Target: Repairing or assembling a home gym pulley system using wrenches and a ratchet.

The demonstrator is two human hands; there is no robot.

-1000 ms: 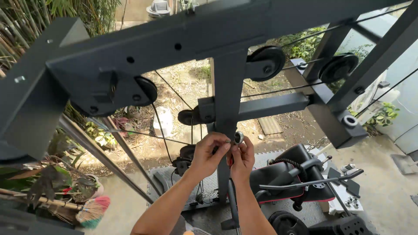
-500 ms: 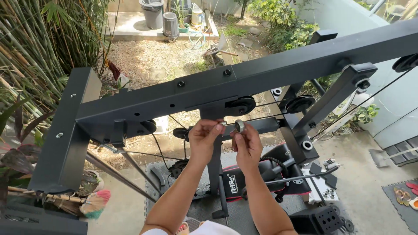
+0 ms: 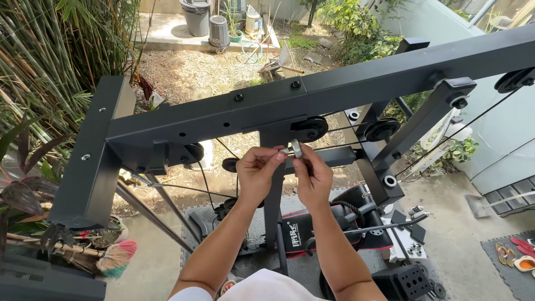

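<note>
A small silver nut sits just below the black crossbeam, pinched by the right hand fingers. The left hand fingers close on a bolt end beside it. A pulley hangs just beyond them under the beam.

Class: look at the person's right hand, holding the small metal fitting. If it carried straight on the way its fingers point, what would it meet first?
Probably the black pulley under the top beam, just beyond the right hand and its metal fitting; depth is hard to judge.
</note>
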